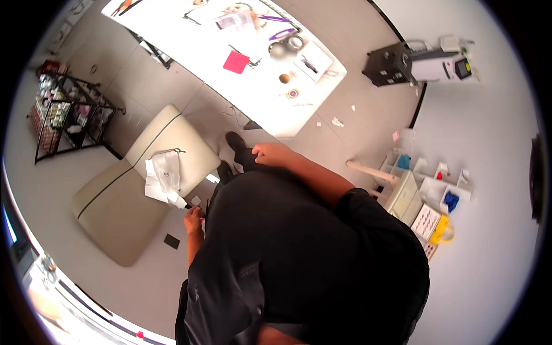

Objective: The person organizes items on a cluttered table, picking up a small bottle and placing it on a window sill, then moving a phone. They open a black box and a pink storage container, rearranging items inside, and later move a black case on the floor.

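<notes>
My left hand (195, 217), low beside the chair, has its fingers closed around a small dark slim object (188, 207). Its far end meets white paper-like material (176, 200), and I cannot tell if the two are joined. A whitish drawstring pouch (168, 168) lies on the cream padded chair (189, 142), over crumpled white sheets (155, 189). In front of my body hangs my right hand (274, 154), above my dark trousers. Its fingers are loosely curled, the palm is hidden, and no held thing shows.
A white table (258, 99) carries a pink-red square (236, 62), tape rolls (295, 42) and papers. At left stands a black rack of bottles (69, 103). A wheeled machine (440, 67), wall shelves (435, 189) and a wooden-legged seat (401, 196) are at right. Scraps (337, 121) litter the floor.
</notes>
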The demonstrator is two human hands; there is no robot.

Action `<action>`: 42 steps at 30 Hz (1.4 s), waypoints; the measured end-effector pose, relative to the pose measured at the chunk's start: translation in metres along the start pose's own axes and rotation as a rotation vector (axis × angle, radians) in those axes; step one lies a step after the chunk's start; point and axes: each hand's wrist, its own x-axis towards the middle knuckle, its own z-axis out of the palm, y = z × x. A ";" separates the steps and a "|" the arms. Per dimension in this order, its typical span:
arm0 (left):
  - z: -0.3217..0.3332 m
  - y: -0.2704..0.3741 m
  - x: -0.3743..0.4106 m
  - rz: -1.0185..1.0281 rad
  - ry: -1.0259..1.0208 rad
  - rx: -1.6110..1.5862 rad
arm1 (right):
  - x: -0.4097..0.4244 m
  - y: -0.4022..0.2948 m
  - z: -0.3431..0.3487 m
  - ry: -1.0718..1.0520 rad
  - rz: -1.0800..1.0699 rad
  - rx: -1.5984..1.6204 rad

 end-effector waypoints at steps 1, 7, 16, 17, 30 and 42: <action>0.002 0.001 -0.002 -0.024 0.009 0.011 | -0.008 0.006 0.009 0.013 0.026 0.010; -0.043 -0.014 0.008 -0.185 0.014 0.066 | -0.061 0.034 0.079 -0.104 0.136 0.105; -0.058 0.023 0.042 -0.182 -0.031 0.173 | -0.128 0.074 0.100 0.155 0.176 0.259; -0.046 0.030 0.045 -0.159 -0.033 0.196 | -0.132 0.086 0.104 0.170 0.183 0.276; 0.190 0.077 0.002 0.187 -0.337 0.744 | -0.222 0.251 0.114 0.421 0.313 0.430; 0.317 0.075 0.005 0.441 -0.381 0.925 | -0.287 0.355 0.128 0.424 0.538 0.613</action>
